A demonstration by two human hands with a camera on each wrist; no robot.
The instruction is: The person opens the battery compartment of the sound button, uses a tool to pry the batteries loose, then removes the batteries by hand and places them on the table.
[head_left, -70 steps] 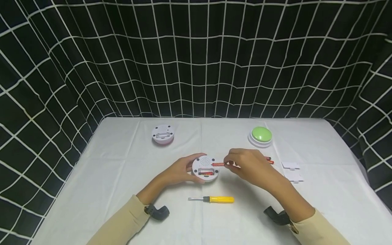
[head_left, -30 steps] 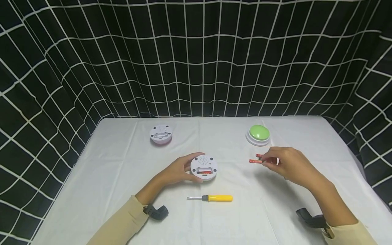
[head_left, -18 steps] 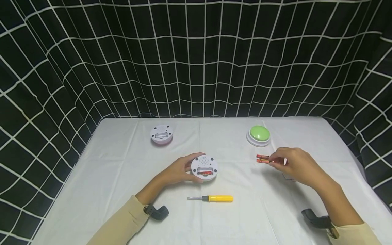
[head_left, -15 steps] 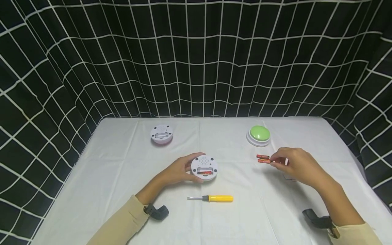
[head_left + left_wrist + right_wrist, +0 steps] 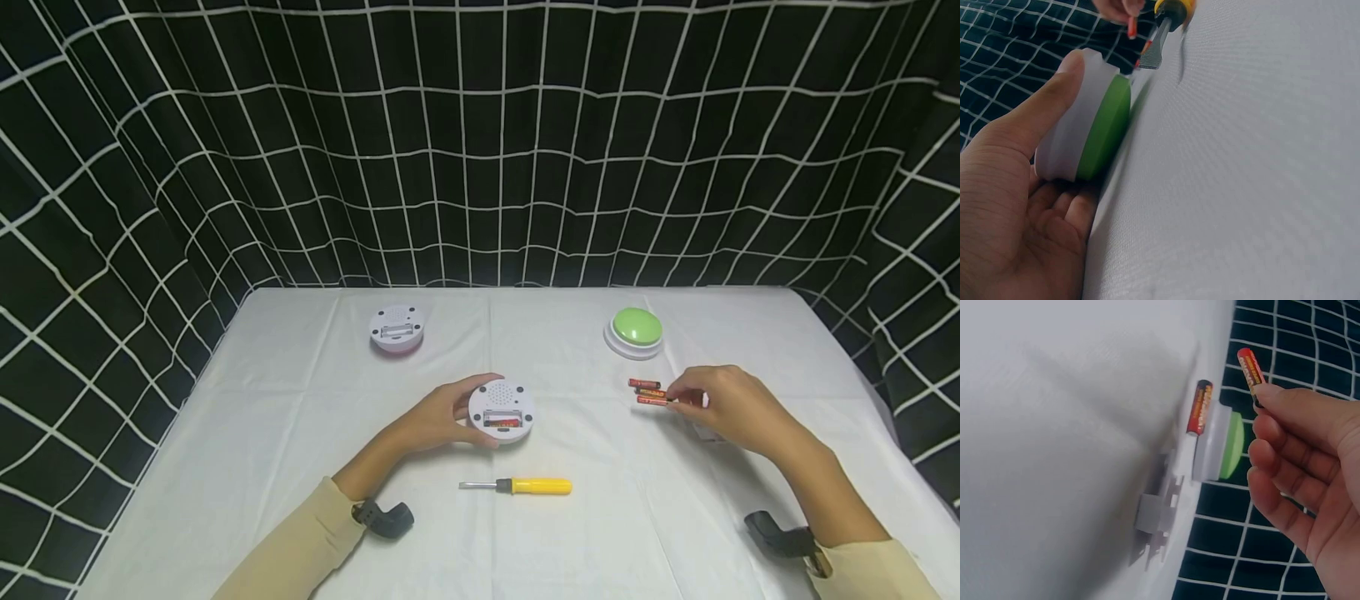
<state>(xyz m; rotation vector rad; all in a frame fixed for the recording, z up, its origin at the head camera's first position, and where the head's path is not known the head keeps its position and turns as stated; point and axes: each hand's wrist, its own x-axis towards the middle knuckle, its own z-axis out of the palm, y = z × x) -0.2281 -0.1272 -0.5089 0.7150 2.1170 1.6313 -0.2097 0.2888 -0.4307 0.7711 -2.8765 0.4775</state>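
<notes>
- White plastic cases mark three round units, which we count around the yellow screwdriver [image 5: 519, 486], our single tool and landmark on the cloth-covered tabletop [image 5: 570, 550].
- Just beyond the screwdriver we have the held unit [image 5: 501, 396], underside up, with one red battery [image 5: 501, 422] in its open compartment; the left wrist view shows its green dome facing down.
- Our left hand [image 5: 442, 414] keeps its grip clasped around the rim of that unit.
- Beyond the screwdriver and to its right, our right hand [image 5: 737, 408] has its grip pinching one loose battery [image 5: 1249, 365] by the end.
- Near that pinched one, two further batteries [image 5: 644, 384] lie side by side, so we count four batteries altogether.
- Far beyond the screwdriver and to its left, we see the second unit [image 5: 397, 323], underside up, compartment open, pinkish below.
- Far beyond the screwdriver and to its right stands the third unit [image 5: 637, 327], green dome up.
- Right of the screwdriver, past the batteries, are white cover pieces [image 5: 1152, 515]; they overlap, and we cannot count them surely.
- Compared with 2.3 seconds ago, when our right hand held a battery right at the held unit, it is now well to the right beside the other two; the screwdriver and held unit have barely shifted.
</notes>
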